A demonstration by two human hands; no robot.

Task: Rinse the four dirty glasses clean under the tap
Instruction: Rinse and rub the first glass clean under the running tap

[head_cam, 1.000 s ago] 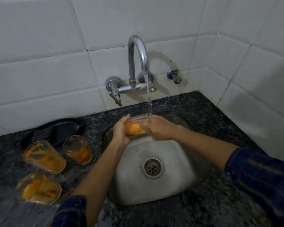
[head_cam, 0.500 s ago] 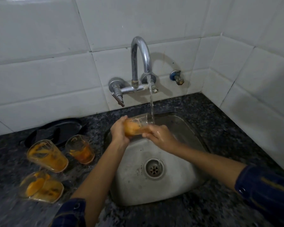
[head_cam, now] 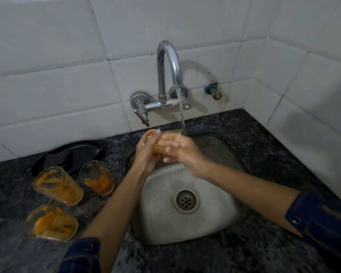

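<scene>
Fingers of the left hand (head_cam: 146, 152) and right hand (head_cam: 180, 149) wrap one orange-smeared clear glass (head_cam: 158, 147) under the curved chrome tap (head_cam: 168, 69), above the steel sink (head_cam: 161, 219); three dirty glasses (head_cam: 58, 186) stand left of it.

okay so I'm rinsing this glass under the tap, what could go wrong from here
The glass is wet and mostly hidden between your left hand and right hand; it could slip into the steel sink. The three dirty glasses stand near your left forearm, so pulling back might knock one over.
</scene>
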